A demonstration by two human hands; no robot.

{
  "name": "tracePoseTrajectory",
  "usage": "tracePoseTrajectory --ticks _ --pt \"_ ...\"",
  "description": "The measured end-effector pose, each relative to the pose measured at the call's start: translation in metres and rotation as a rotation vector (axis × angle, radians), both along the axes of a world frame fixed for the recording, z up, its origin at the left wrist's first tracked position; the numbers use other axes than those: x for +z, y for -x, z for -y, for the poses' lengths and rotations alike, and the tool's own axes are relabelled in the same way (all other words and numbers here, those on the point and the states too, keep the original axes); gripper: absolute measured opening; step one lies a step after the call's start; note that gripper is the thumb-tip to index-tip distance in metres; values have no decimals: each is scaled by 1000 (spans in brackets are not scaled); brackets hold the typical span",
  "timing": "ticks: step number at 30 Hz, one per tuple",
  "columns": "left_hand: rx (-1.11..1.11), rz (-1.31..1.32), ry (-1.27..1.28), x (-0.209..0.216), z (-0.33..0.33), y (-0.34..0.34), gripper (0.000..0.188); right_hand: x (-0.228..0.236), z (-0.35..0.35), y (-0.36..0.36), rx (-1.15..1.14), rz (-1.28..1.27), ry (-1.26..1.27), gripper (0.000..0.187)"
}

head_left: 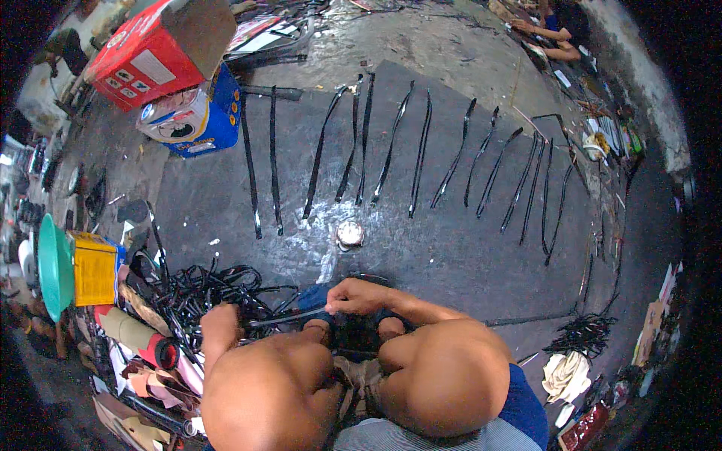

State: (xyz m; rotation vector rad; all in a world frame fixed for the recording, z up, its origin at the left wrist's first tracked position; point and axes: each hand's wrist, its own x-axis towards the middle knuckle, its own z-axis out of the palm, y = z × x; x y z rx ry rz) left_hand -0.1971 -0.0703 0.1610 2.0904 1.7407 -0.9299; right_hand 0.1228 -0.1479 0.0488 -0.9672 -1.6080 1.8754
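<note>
The red box (177, 45) carried pale lettering (137, 28) and a white label (153, 68) with small printed squares (128, 84) beside it, while the blue box (224, 109) just beneath it bore yellow lettering (207, 142), all too small to read surely.

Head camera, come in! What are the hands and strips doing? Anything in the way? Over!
Right hand pinching a shiny strip; left hand beside the tangled pile. Other strips laid out ahead. Round pale object between right hand and those.

Strips (275, 161) lie on the sheet (466, 259), right of stacked boxes (154, 64).
</note>
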Motion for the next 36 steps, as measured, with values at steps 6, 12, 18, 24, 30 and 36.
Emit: tracePoseTrajectory --ticks 6,12,18,24,30,36 --pt "171 1476 639 -62 20 -106 58 3 -8 4 -67 265 -279 40" --pt "317 1263 827 -117 25 -138 43 -19 -9 -49 50 502 136 37" --pt "201 1294 214 -152 -10 -93 22 -7 -20 -67 -691 738 -131 54" --pt "736 1461 265 -155 -37 -119 23 -4 -52 -41 -883 684 -539 52" --pt "854 1640 405 -150 -32 -150 31 8 -49 -54 -1250 210 -179 50" --pt "1001 1756 794 -142 -22 -156 39 38 -46 -20 -1199 234 -203 56"
